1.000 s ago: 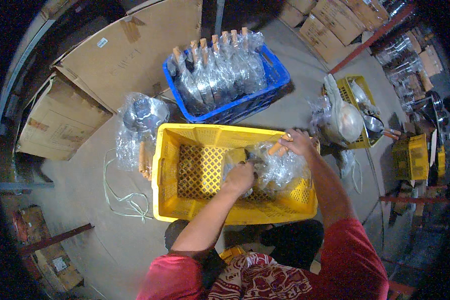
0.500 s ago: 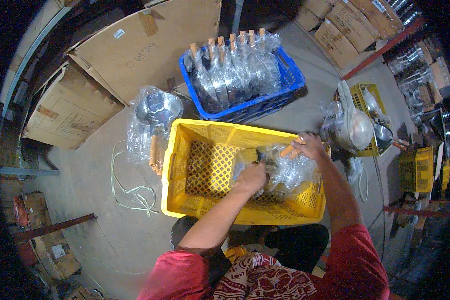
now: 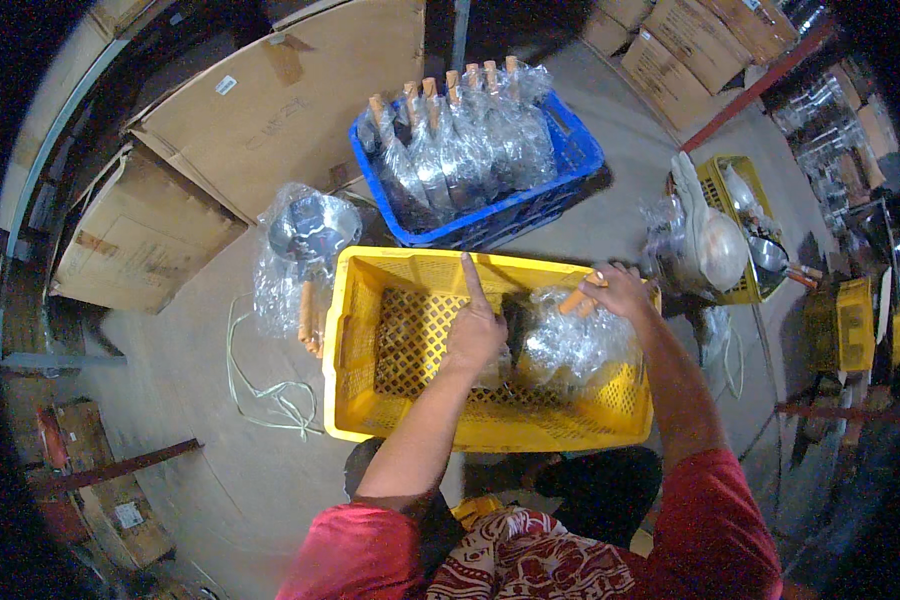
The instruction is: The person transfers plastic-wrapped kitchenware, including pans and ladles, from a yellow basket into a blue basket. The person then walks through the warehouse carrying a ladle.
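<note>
Left hand [image 3: 476,336] shifted leftward, forefinger out, hold unclear; right hand [image 3: 622,292], beside wrapped pans [image 3: 574,345], grips handles [image 3: 574,301].

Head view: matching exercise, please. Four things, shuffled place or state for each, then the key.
Column 1
1. Blue crate
2. Left hand
3. Right hand
4. Big yellow crate

Column 2
A. Index finger extended
B. Below both hands
C. Holds an upright row of wrapped items
D. At the brown handles

Pairs: 1-C, 2-A, 3-D, 4-B
</note>
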Demonstrator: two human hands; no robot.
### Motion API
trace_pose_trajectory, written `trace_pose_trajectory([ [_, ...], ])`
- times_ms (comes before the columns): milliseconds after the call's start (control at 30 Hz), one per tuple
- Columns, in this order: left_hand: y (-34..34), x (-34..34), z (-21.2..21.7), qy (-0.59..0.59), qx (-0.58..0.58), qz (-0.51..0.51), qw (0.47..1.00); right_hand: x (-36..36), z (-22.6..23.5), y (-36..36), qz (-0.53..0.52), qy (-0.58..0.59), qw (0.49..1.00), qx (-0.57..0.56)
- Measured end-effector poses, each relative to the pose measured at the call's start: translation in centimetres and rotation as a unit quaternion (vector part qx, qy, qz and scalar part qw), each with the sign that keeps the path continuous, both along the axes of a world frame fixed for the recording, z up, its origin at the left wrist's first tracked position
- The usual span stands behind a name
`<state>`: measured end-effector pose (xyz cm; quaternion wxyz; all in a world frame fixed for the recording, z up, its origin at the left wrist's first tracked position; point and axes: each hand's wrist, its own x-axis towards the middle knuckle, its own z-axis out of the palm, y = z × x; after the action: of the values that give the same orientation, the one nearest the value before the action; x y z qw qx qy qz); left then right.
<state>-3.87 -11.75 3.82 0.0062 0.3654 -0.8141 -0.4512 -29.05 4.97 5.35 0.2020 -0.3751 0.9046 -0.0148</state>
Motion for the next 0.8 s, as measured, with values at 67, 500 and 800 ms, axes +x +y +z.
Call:
trace_pose_trajectory([
  [67,-0.2,-0.1,0.0,-0.004,0.001,0.011,1.000,0.1,0.1,0.0,0.006,0.017,1.000,-0.005],
  [500,0.3,-0.2,0.2,-0.020,-0.003,-0.022,1.000,0.4,0.1,-0.2,-0.021,0.035,0.999,0.023],
  [800,0.4,-0.4,0.8,-0.016,0.012,-0.049,0.999,0.4,0.3,-0.3,-0.011,0.028,0.999,0.019],
])
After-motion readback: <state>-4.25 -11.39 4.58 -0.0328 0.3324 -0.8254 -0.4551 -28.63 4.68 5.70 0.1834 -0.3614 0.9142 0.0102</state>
